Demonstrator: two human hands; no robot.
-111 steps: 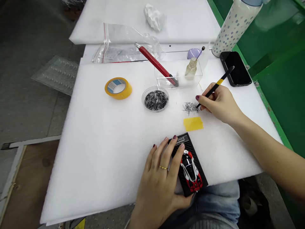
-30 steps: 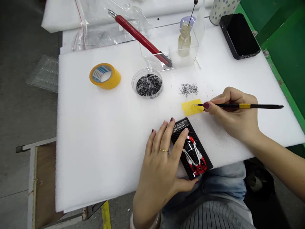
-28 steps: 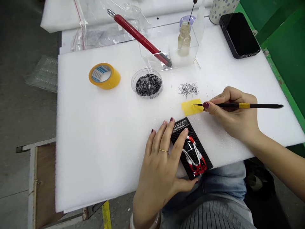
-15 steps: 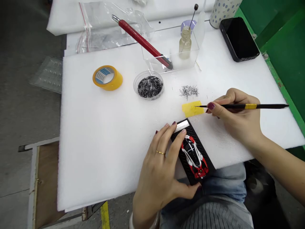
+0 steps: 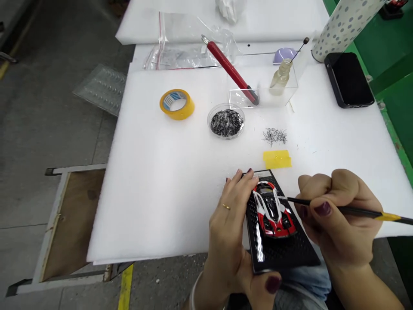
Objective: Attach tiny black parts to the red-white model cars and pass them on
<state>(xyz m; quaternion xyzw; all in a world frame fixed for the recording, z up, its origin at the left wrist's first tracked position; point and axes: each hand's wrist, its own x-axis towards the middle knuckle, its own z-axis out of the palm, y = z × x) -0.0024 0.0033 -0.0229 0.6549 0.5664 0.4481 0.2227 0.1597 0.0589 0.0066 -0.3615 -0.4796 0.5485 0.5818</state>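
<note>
Steady base, feather-light tip on the model sports car

The model sports car (image 5: pixel 274 211), red, white and black, sits on its black display base (image 5: pixel 284 258), which the left hand (image 5: pixel 230 219) holds tilted at the near edge of the white foam sheet (image 5: pixel 161 198). The step in hand looks like fine detailing beside the car's dark glass. To do it well, brace the base firmly, let the tip alone meet the bodywork, and use short, light touches so that nothing smears onto the glossy white and red. Turning the base rather than the wrist should give a cleaner angle.

The left hand grips the base, fingers laid along its left side and thumb wrapped at the near end. The right hand (image 5: pixel 338 211) is closed in a pen-like pinch on a slim fine-tipped tool (image 5: pixel 298 200), its shaft lying nearly level and pointing leftward at the car. The tip is at the car's right flank; whether it touches cannot be told. The right fingertips hang just beside the base, so resting one there could damp any tremor
</note>
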